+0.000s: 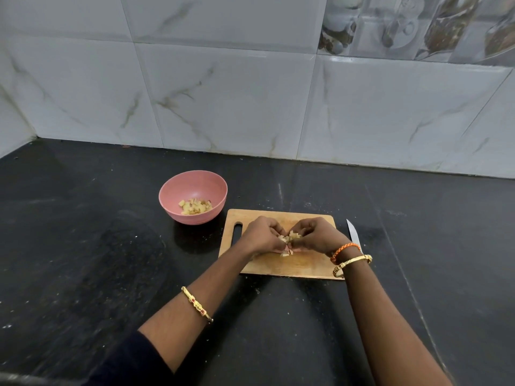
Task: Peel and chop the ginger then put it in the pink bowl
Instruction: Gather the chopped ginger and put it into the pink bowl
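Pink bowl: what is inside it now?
The pink bowl holds a small heap of chopped ginger at its bottom. The near inner wall is hidden behind the rim, so anything lying there cannot be seen. More ginger pieces are between both hands on the board.

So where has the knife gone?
The knife lies on the black counter, just off the right edge of the wooden chopping board, behind the right wrist.

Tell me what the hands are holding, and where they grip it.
Both the left hand and the right hand cup a small heap of chopped ginger from either side, over the cutting board.
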